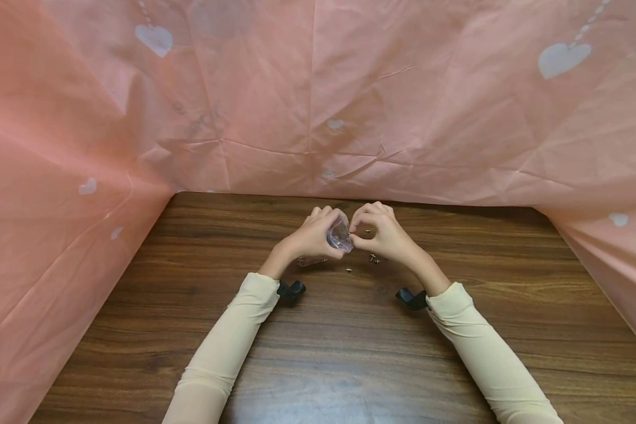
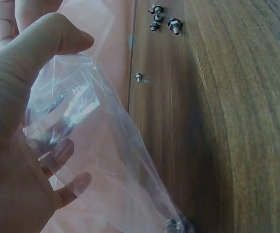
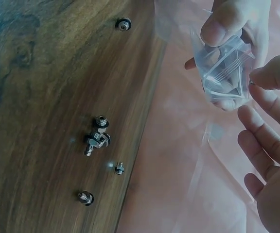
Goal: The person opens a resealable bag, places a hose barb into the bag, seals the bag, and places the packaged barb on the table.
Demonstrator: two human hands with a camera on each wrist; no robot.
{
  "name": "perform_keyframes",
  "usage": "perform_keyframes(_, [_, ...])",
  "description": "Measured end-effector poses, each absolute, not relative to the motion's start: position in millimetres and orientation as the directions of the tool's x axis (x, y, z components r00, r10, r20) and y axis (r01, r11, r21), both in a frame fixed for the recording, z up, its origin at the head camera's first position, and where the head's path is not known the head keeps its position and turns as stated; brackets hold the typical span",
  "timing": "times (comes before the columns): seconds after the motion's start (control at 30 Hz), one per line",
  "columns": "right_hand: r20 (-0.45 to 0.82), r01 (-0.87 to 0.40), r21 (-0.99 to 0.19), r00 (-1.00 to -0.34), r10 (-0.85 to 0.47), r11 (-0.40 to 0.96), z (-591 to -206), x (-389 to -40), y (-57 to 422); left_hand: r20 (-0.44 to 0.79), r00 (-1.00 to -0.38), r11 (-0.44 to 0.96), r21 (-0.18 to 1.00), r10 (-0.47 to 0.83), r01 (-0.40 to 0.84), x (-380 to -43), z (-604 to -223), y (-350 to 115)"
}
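Observation:
My left hand [image 1: 318, 231] grips a clear plastic bag [image 1: 339, 237] near its mouth, with the thumb on one side and fingers on the other. The mouth of the bag is spread and faces my right hand [image 1: 386, 237]. Between right thumb and index finger I pinch a tiny metal piece [image 3: 252, 83], mostly hidden by the fingertips, right at the bag's rim. The bag's lower end hangs toward the table, and a few small metal fittings [image 2: 173, 225] show inside it. My other right fingers are loosely bent.
On the wooden table [image 1: 328, 353], a small cluster of threaded metal fittings [image 3: 98, 135] lies below my right hand. Single fittings lie apart from it, one nearer me [image 1: 348, 270] and one farther off [image 1: 368, 231]. Pink cloth [image 1: 318, 106] with hearts walls the back and sides.

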State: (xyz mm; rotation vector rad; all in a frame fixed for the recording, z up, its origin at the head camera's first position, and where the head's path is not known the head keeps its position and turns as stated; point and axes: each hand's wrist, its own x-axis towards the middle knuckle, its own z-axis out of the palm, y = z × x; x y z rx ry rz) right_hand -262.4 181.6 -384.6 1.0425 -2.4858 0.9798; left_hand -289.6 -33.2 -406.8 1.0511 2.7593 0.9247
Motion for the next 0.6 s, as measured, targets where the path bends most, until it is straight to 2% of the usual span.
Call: perform_keyframes(0.6, [0.435,-0.692,-0.498,-0.720,-0.540,0.522,-386.0,-259.7,179.7,0.152,-0.764,0.599,0.534,0.627,0.598,-288.4,-407.5,-31.9])
